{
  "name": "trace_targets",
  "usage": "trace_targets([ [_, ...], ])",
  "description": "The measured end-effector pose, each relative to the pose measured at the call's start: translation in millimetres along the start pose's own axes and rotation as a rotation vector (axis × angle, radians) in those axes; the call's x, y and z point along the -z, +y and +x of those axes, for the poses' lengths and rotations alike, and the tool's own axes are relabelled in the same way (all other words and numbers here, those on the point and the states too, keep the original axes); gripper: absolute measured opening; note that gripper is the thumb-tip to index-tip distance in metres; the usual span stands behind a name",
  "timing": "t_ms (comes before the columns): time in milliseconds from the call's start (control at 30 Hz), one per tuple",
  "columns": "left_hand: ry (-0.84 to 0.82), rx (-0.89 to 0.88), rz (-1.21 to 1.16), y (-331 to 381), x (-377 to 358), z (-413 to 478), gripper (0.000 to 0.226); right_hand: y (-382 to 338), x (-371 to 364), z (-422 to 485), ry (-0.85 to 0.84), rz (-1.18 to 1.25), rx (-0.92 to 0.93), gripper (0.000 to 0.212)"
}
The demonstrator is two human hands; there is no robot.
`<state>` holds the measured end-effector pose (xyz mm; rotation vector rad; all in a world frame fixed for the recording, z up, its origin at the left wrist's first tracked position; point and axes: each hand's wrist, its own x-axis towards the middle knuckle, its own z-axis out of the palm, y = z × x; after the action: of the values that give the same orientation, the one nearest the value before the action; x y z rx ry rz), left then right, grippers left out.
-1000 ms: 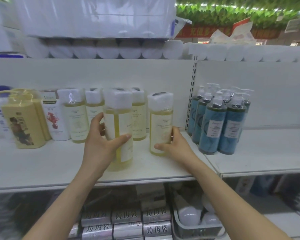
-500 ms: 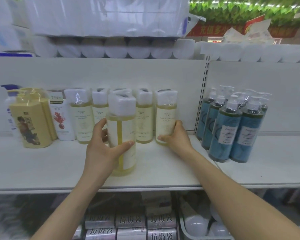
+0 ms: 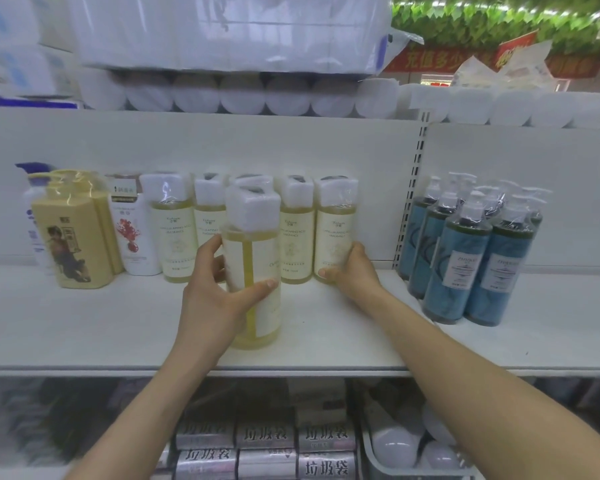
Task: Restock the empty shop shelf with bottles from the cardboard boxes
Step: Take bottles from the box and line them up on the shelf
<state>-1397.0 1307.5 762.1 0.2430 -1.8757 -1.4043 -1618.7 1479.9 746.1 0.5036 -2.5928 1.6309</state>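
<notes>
**Item 1: front bottle** [image 3: 253, 271]. It stands upright on the white shelf [image 3: 118, 327], forward of the others and near the front edge. The body is a clear plastic cylinder holding pale yellow liquid. A cream label wraps most of the way round, leaving a bare strip where the liquid shows. The cap is padded in white foam under glossy film. We record the left hand [image 3: 215, 296] clamped on it, with the fingers behind and the thumb across the label.

**Item 2: end bottle** [image 3: 335, 237]. It is the same make and sits upright at the right end of the back row [image 3: 174, 230], close to the rear panel. The right hand [image 3: 352, 271] grips its lower half, with the thumb at the front near the base.

**Item 3: back row.** These are like bottles set shoulder to shoulder. One is mostly hidden behind Item 1.

**Item 4: neighbours on the same shelf.**
- At the left stand a white bottle with a red floral print [image 3: 132, 233] and a yellow faceted bottle [image 3: 73, 237] in film.
- At the right, past the slotted upright, is a cluster of blue pump bottles [image 3: 465, 258] with white pumps, film-wrapped.

**Item 5: above.** White paper rolls [image 3: 243, 95] lie in a line under soft plastic-wrapped packs.

**Item 6: below.**
- Silver packs [image 3: 264, 434] with dark printed characters are stacked flat.
- A white wire basket [image 3: 369, 459] holds rounded white bulbs [image 3: 392, 445].
</notes>
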Motion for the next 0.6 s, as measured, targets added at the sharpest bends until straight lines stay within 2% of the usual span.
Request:
trace_targets([
  [100,-0.024,-0.005,-0.008,2,1,-2,0.101,-10,6,-25,0.064,-0.012,0.076,0.081],
  [167,-0.05,-0.006,-0.016,3,-3,-2,0.1,-25,14,-46,0.1,0.041,0.164,0.071],
  [267,-0.105,-0.004,-0.04,6,-17,-1,0.099,-51,33,-78,-0.06,0.235,0.25,0.048],
  [367,-0.207,0.007,-0.076,13,-40,3,0.093,-65,48,-103,-0.197,0.317,0.343,0.032],
  [433,-0.284,0.008,-0.083,16,-60,3,0.091,-61,56,-114,-0.207,0.342,0.35,0.034],
  [600,-0.494,0.036,-0.172,16,-101,7,0.091,-33,77,-120,-0.086,0.405,0.286,0.041],
])
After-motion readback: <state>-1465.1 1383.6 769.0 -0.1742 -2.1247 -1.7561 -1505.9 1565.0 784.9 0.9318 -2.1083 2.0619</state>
